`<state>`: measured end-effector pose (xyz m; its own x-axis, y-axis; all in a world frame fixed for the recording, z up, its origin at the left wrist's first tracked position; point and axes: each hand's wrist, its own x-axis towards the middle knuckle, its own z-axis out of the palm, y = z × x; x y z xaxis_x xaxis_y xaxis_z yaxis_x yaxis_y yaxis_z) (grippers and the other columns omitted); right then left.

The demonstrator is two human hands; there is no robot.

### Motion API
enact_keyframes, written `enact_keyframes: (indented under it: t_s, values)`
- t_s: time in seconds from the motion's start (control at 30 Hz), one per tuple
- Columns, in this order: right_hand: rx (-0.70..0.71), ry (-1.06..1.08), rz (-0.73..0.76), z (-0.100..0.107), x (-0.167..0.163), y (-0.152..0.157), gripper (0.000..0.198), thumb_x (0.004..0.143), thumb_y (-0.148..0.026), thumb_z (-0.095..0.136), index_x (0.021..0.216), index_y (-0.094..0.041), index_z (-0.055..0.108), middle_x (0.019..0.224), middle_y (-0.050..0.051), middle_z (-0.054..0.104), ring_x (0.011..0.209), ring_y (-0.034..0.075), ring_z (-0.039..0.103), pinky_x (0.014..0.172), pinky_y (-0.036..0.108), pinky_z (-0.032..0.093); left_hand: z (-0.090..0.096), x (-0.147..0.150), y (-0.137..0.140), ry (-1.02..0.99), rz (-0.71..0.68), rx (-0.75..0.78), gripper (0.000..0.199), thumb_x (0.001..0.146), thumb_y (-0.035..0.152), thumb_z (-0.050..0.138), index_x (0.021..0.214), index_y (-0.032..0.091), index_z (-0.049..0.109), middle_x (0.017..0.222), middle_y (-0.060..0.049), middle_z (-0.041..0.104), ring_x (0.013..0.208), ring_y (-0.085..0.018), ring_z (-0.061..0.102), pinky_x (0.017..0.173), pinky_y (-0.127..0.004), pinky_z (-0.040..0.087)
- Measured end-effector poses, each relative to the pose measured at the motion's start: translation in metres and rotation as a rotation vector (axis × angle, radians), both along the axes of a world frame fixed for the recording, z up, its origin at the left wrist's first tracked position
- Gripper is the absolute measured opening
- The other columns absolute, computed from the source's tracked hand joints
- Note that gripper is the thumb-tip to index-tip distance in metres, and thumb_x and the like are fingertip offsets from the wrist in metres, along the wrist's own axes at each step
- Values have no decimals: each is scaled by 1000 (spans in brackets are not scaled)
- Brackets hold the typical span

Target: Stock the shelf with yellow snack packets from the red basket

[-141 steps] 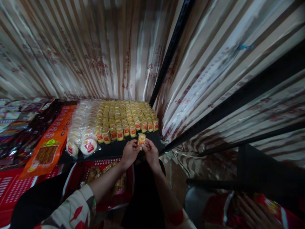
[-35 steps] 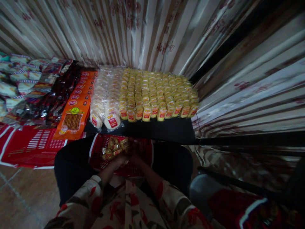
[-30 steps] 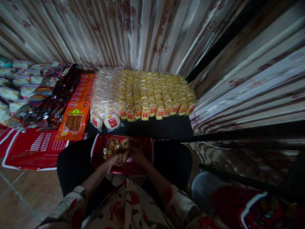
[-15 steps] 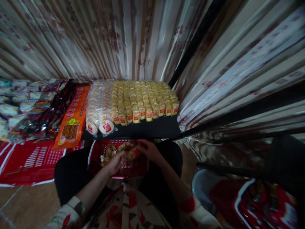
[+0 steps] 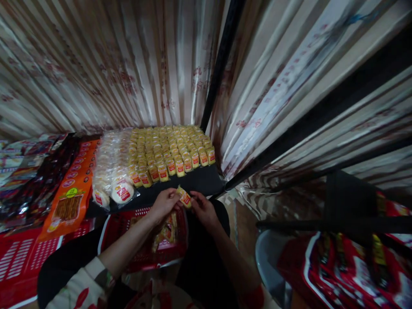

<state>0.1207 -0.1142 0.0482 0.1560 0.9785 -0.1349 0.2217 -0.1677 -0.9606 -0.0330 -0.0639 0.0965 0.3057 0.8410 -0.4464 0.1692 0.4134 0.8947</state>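
Observation:
Between both hands is a small yellow wrapped snack cake with a red label, held just in front of the shelf's edge. My left hand pinches its left side, and my right hand grips its right side. Below them, a red plastic basket rests at my lap with several more wrapped snacks inside, partly hidden by my left forearm. Rows of matching yellow snack cakes stand on the black shelf, labels facing me.
Left of the cakes lie clear packs of round white pastries, an orange snack bag and dark packets. Another red basket sits lower left. At right are a grey-white tub and red packages. Striped curtains hang behind.
Both hands have risen from inside the basket to the shelf's front edge, now with one snack cake between them. The view has turned to the right.

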Motion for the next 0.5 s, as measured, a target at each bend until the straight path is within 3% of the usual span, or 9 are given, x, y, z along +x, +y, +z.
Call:
enact_keyframes:
  t_s: [0.17,0.3,0.4,0.5]
  values:
    - [206,-316,-185,12,14,18,35,82,-33,49,113,-20,58,113,11,56,72,15,59,73,33,51,9,42,40,219,-56,339,22,76,19,51,97,15,55,61,3,60,54,-11,58,54,-21,45]
    - [288,-385,-259,18,19,42,40,82,-27,46,120,-17,53,113,13,52,70,13,57,75,32,51,19,71,66,465,-120,638,23,78,18,50,99,14,57,79,-4,66,68,-14,61,70,-26,47]
    - [343,-401,-275,14,23,59,43,82,-24,43,124,-16,49,113,13,51,77,15,57,74,32,52,24,86,78,576,-152,730,22,80,16,47,99,14,57,95,-9,65,80,-16,61,77,-27,46]
    - [367,-421,-292,5,27,71,43,82,-22,42,125,-16,49,113,14,51,78,15,57,73,32,52,25,95,85,666,-187,733,27,82,19,44,106,13,56,96,-12,65,87,-20,61,78,-30,46]
